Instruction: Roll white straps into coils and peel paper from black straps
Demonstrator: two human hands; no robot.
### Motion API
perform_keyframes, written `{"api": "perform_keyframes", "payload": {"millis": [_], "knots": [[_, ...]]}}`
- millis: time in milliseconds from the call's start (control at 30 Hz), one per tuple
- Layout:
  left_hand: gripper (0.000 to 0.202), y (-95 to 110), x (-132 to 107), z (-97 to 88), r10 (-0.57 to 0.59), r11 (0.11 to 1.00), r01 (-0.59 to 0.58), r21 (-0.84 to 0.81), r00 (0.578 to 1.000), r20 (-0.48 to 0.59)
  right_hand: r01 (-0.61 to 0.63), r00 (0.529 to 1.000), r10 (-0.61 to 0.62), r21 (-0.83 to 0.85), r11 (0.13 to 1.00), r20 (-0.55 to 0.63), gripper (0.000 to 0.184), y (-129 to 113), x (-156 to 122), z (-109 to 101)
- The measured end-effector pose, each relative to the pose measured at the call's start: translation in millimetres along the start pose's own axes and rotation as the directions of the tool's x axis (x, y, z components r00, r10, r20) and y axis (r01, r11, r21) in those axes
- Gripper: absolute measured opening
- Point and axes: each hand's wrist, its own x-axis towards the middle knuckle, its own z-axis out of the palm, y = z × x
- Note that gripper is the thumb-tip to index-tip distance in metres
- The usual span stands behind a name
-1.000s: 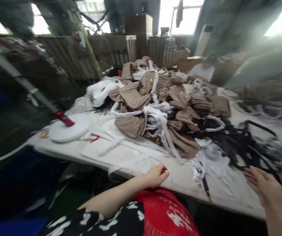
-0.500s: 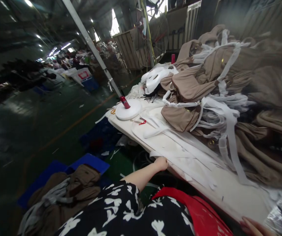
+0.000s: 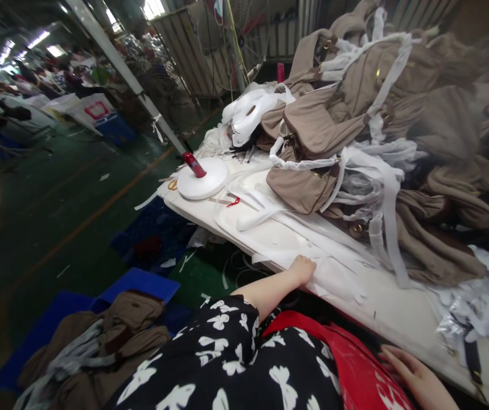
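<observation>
My left hand (image 3: 304, 270) is over the near edge of the white table, its fingers curled closed beside loose white strips (image 3: 333, 278). Whatever it grips, if anything, is hidden by the hand. Low on the right, my right hand (image 3: 404, 367) has its fingers stretched out, near the table edge and next to a red apron (image 3: 355, 364); nothing shows in it. Beyond my left hand lies a tan bag (image 3: 304, 188) with a white-wrapped strap. Red-handled snips (image 3: 233, 201) rest on the table.
A roll of white tape (image 3: 214, 179) sits around a red-based pole (image 3: 193, 165) at the table's far left corner. Tan bags (image 3: 440, 125) are heaped along the back. On the floor, a blue bin (image 3: 150, 283) holds more bags. A large fan (image 3: 248, 34) stands behind.
My left hand has moved right and up onto the white strips. My right hand has come further into view, beside the apron. The whole view has shifted, with the table appearing further left.
</observation>
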Motion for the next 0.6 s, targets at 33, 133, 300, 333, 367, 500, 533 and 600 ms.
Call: {"api": "perform_keyframes", "payload": {"millis": [33,133,300,333,367,500,533,600], "knots": [[0.03,2.7,1.4,-1.4,-0.013,1.0,0.013,-0.02,1.0,0.003,-0.027,0.999,0.025,0.05,0.998,0.048,0.044,0.9,0.6,-0.1],[0.018,9.5,-0.8,-10.3,-0.038,0.991,0.04,-0.13,0.999,0.017,-0.042,0.996,0.031,0.133,0.99,0.084,0.051,-3.9,4.5,1.8],[0.033,43.1,-23.4,-24.4,0.032,0.905,-0.028,-0.425,0.999,0.002,0.097,0.981,-0.118,0.135,0.986,0.157,0.057,-59.3,4.5,21.1],[0.037,53.5,-30.4,-25.3,0.058,0.854,-0.054,-0.517,0.998,-0.008,0.165,0.973,-0.189,0.172,0.971,0.131,0.059,-75.7,2.1,26.4],[0.04,63.9,-38.0,-25.5,0.083,0.771,-0.076,-0.633,0.996,-0.018,0.243,0.959,-0.267,0.211,0.947,0.096,0.061,-92.2,-1.0,31.4],[0.05,93.8,-67.3,-25.6,0.137,0.29,-0.064,-0.955,0.99,-0.025,0.38,0.924,-0.373,0.304,0.874,-0.083,0.061,-145.8,-14.6,42.5],[0.047,96.6,-72.7,-27.2,0.135,0.277,-0.053,-0.959,0.991,-0.016,0.374,0.927,-0.352,0.319,0.871,-0.126,0.061,-154.1,-17.2,42.9],[0.037,97.2,-79.8,-34.0,0.133,0.357,-0.06,-0.932,0.991,-0.013,0.378,0.925,-0.339,0.332,0.864,-0.172,0.064,-164.1,-20.9,41.4]]}}
